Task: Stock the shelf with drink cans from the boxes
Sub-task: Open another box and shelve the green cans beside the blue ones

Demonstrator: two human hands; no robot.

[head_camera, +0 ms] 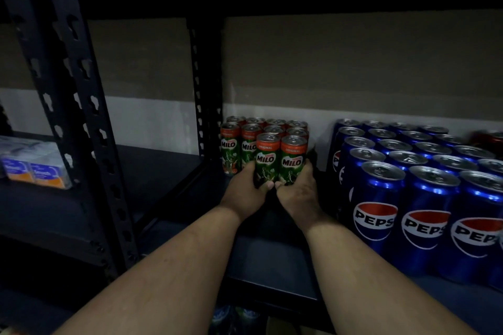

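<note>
At the far left of the frame, wrapped tissue packs [35, 164] sit on the neighbouring shelf, behind a black slotted upright [70, 106]. Right of it, bare dark shelf board [174, 179] lies open up to the Milo cans [265, 144], grouped at centre against the back wall. The left hand [246, 190] grasps the front-left Milo can [267, 160]; the right hand [298, 193] grasps the front-right Milo can [292, 162], thumbs seemingly almost touching. A narrow gap separates these from the Pepsi cans [413, 185] filling the right.
</note>
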